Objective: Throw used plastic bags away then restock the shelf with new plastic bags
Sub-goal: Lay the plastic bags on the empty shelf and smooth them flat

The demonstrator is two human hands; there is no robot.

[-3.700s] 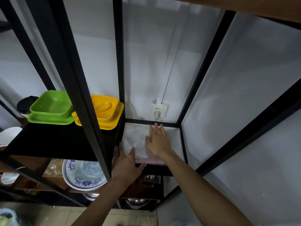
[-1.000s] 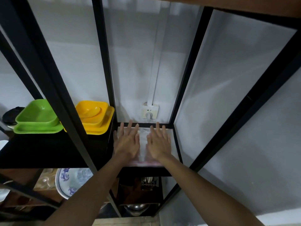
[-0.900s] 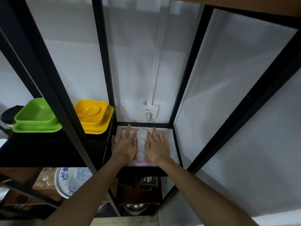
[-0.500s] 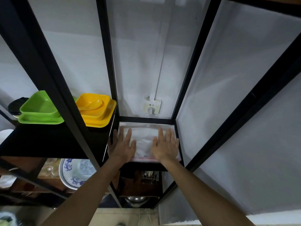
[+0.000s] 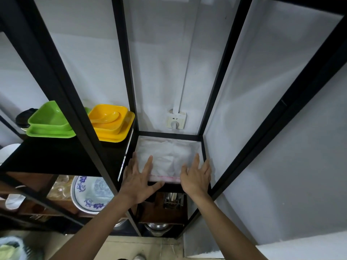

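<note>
Hands drawn back to the front edge since half a second ago; bags lie flat on the shelf.

Both hands have slid apart and toward the person: the left hand (image 5: 139, 178) now sits at the front left corner of the stack of plastic bags (image 5: 169, 158), its thumb under the front lip; the right hand (image 5: 196, 177) rests at the front right corner. Each grip is spread flat with fingers extended, clasping nothing. The stack fills the small shelf compartment (image 5: 170, 135) nearly wall to wall, its pink-striped edge facing the person and its bulk extending away toward the wall socket (image 5: 176, 121). The bags lie directly ahead of both hands, equally near each. In my judgement, restocking is nearly complete; any remaining move is a push straight back or withdrawal.
</note>
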